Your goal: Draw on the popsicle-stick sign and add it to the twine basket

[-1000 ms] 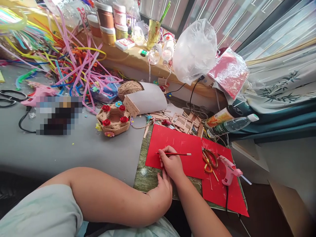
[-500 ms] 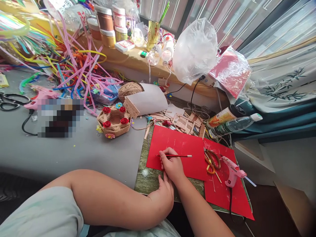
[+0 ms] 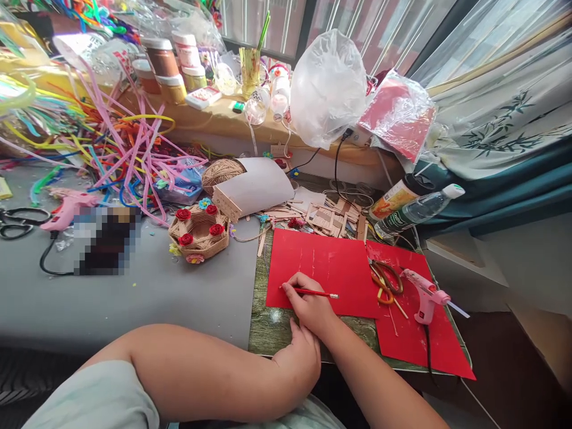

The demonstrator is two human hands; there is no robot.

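A red pencil (image 3: 315, 292) is pinched in my right hand (image 3: 308, 301), its tip on the lower left part of a red sheet (image 3: 330, 256). Faint pale lines run down that sheet. My left hand (image 3: 300, 351) rests at the table's front edge, just below my right wrist and against it; its fingers are partly apart and nothing shows in them. A second red sheet (image 3: 447, 339) lies to the right, under orange-handled scissors (image 3: 385, 280) and a pink glue gun (image 3: 426, 295).
A twine basket with roses (image 3: 199, 234) stands left of the sheets. Behind are wooden sticks (image 3: 328, 217), a twine ball (image 3: 221, 174) and a bottle (image 3: 417, 211). Black scissors (image 3: 22, 221) and another pink glue gun (image 3: 69, 210) lie far left.
The view has shifted, so the scene sits differently. My right hand with the pencil has moved slightly left and toward the sheet's lower edge. My left hand stays by the wrist.
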